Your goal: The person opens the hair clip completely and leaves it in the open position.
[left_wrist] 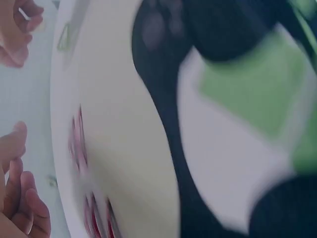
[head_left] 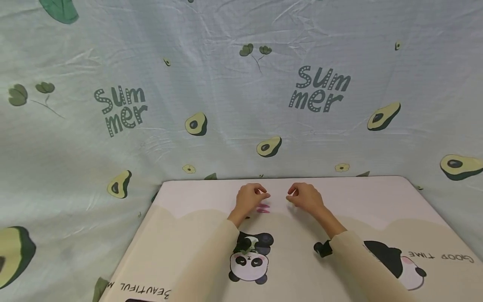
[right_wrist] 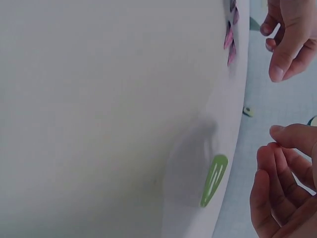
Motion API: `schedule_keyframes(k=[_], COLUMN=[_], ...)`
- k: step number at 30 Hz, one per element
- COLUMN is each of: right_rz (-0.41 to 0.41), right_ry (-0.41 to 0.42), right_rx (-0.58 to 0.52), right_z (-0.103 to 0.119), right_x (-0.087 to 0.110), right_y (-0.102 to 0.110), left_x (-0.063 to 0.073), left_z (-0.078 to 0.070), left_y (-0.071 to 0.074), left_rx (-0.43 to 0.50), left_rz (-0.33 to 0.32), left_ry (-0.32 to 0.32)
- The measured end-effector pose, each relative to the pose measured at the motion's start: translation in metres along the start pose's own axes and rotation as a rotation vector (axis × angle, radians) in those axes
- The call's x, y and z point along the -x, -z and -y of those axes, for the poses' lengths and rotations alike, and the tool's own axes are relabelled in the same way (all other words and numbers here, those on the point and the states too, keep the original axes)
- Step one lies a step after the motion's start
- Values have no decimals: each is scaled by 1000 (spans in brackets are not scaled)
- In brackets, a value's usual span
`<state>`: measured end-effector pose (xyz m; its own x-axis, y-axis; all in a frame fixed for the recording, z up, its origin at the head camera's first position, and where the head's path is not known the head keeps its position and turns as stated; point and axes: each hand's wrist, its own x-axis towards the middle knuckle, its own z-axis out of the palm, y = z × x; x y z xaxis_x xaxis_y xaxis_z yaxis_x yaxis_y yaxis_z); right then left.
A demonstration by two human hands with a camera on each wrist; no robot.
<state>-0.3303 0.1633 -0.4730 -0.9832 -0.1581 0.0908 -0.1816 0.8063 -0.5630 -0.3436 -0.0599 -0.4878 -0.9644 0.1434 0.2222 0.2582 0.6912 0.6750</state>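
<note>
Both hands are held over the far part of the table, facing each other with a gap between them. My left hand (head_left: 250,199) has loosely bent fingers and nothing visible in them, close above several pink and red hair clips (head_left: 263,209). Those clips (left_wrist: 101,218) look blurred in the left wrist view. Across the gap, my right hand (head_left: 307,199) has its thumb and fingertips near each other, with no object showing between them. A green snap hair clip (right_wrist: 215,181) lies on the table near that hand in the right wrist view.
The table (head_left: 294,268) has a pale cover printed with pandas and lettering. On it lie a small black item (head_left: 323,248) beside the right sleeve and a dark object (head_left: 137,300) at the bottom edge. A curtain (head_left: 226,92) printed with avocados hangs behind.
</note>
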Motion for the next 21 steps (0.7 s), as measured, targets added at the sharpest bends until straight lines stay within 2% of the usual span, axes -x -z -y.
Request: schedule_keyframes(k=[4, 10, 16, 21], right_rz=[13, 75, 147, 157], right_ry=[20, 42, 63, 90], right_rx=[-13, -25, -46, -34], right_z=[8, 21, 30, 38], right_x=[-1, 0, 3, 5], right_y=[-10, -27, -42, -49], left_x=[5, 15, 23, 27], left_z=[12, 23, 30, 33], left_y=[13, 27, 31, 28], left_rx=[7, -11, -99, -182], left_rz=[23, 114, 207, 234], left_ry=[-5, -13, -67, -112])
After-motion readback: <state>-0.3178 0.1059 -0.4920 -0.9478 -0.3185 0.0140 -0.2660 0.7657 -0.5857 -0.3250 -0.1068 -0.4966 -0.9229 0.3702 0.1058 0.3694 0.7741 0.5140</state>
